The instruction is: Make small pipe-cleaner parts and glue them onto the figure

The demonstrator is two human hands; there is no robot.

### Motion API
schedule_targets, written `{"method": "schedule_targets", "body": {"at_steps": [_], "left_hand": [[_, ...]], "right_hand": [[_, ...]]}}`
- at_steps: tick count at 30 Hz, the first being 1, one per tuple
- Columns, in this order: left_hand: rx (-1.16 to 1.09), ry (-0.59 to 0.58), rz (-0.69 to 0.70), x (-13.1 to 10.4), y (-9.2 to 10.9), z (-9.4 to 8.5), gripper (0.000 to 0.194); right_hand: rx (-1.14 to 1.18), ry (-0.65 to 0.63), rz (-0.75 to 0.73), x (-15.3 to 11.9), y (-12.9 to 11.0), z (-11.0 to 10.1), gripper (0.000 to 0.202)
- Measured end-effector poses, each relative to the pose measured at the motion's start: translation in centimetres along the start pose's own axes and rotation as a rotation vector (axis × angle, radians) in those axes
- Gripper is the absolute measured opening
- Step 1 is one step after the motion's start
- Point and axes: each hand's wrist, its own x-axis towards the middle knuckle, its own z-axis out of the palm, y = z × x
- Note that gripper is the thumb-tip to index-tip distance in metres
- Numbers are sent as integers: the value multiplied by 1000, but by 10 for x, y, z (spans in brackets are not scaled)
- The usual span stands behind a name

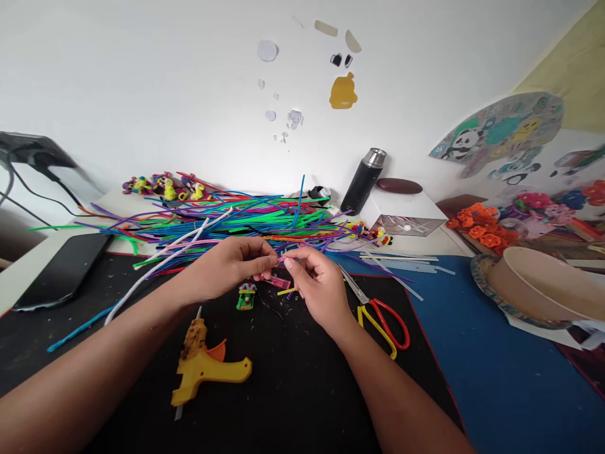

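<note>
My left hand [235, 265] and my right hand [317, 284] meet above the black mat [302, 391], thumbs and forefingers pinched on a small pink piece [282, 258] between them. Most of that piece is hidden by the fingertips. Below my left hand lies a small green figure [246, 297] with a wavy top. A pink object [276, 281] and short yellow and purple bits lie just under the fingertips. The yellow glue gun [205, 369] rests on the mat near my left forearm. Scissors [378, 321] with red and yellow handles lie right of my right hand.
Many coloured pipe cleaners [255, 217] are heaped behind the hands. A black phone [66, 271] lies at left. Behind stand a black flask [363, 183] and a white box [406, 211]. Clear glue sticks [401, 260] and a round bowl [543, 284] are at right.
</note>
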Motion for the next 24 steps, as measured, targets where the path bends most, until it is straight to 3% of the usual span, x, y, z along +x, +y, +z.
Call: {"method": "schedule_targets", "body": {"at_steps": [8, 14, 24], "left_hand": [[109, 69, 10, 0, -6, -3, 54], [142, 54, 45, -1, -9, -2, 49], [-29, 85, 50, 1, -6, 1, 53]], "right_hand": [[16, -24, 47, 0, -1, -1, 31], [63, -57, 90, 2, -3, -3, 38], [74, -99, 134, 2, -7, -1, 36]]}}
